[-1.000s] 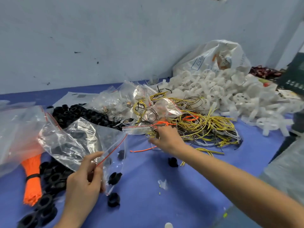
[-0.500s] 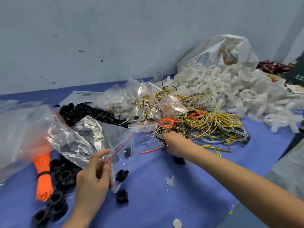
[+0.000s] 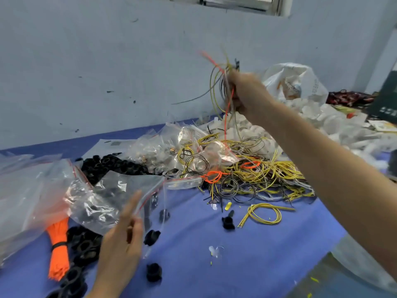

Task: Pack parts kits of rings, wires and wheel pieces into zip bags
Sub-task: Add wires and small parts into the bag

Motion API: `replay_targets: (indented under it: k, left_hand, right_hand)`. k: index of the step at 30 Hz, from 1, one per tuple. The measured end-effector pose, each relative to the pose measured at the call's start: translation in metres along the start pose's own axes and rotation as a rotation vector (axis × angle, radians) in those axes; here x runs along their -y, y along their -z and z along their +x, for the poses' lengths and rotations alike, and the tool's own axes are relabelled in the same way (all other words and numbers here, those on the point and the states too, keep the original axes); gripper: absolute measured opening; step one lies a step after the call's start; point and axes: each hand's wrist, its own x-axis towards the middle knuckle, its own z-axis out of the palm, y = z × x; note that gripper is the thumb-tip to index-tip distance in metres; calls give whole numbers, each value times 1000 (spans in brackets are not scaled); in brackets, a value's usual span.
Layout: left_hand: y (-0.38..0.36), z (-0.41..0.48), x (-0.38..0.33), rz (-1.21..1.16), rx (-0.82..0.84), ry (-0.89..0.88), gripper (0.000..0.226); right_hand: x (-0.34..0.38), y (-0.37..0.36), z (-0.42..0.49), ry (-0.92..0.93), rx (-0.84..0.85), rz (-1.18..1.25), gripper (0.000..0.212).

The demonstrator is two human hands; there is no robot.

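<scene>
large clear bag (image 3: 25, 190): at the far left we see crinkled film slumped on the blue table cover (image 3: 214, 261); we cannot make out its contents.
orange cable ties (image 3: 58, 250): a strapped bundle pokes out below that bag, just beside a heap of black rings (image 3: 83, 246).
zip bag (image 3: 111, 198): clear and glossy with a red zip strip, held off the table, mouth facing right. Dark shapes show through it; we cannot tell whether they are inside or behind.
left hand (image 3: 120, 248): it pinches the zip bag at its mouth edge, forefinger stretched along the strip.
loose rings (image 3: 153, 272): a few chunky black ones lie singly near the left hand.
small packets (image 3: 159, 151): we count a heap of clear zip packets, some with brass-coloured bits, some with coiled wire.
wire bundle (image 3: 217, 89): thin yellow, grey and orange loops, high above the table and well apart from the zip bag.
right hand (image 3: 247, 93): its fingers are curled round the wire bundle.
wire pile (image 3: 257, 177): a tangle of yellow, black and orange loops on the cover, below the right hand.
wheel pieces (image 3: 335, 123): white spoked plastic, heaped at the far right before a white carrier bag (image 3: 294, 82).
</scene>
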Motion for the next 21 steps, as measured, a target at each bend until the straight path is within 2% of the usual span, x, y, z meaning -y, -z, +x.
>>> replay_targets:
  k: [2, 3, 6, 8, 10, 13, 16, 19, 21]
  left_hand:
    - [-7, 9, -15, 26, 47, -112, 40]
    - [-13, 12, -22, -37, 90, -76, 37]
    - [-31, 17, -54, -415, 261, 270, 27]
    - [-40, 18, -74, -658, 295, 475, 34]
    - [-46, 22, -88, -821, 281, 620, 63]
    - [-48, 29, -98, -1056, 161, 762, 83]
    - [-41, 35, -93, -1188, 43, 823, 91]
    - [-36, 37, -89, -1151, 13, 847, 95]
    - [-36, 36, -86, -1153, 16, 875, 88]
  right_hand:
    - [17, -9, -4, -38, 30, 250, 38]
    - [18, -15, -10, -72, 78, 350, 39]
    - [2, -38, -33, -240, 227, 554, 40]
    - [-14, -52, -47, -340, 272, 676, 40]
    - [-28, -66, -57, -394, 275, 796, 36]
    - [-51, -85, -72, -345, 190, 694, 25]
    - [-69, -94, -84, -345, 174, 712, 24]
    - [-78, -103, -95, -380, 189, 805, 24]
    - [-80, -109, -105, -411, 211, 833, 25]
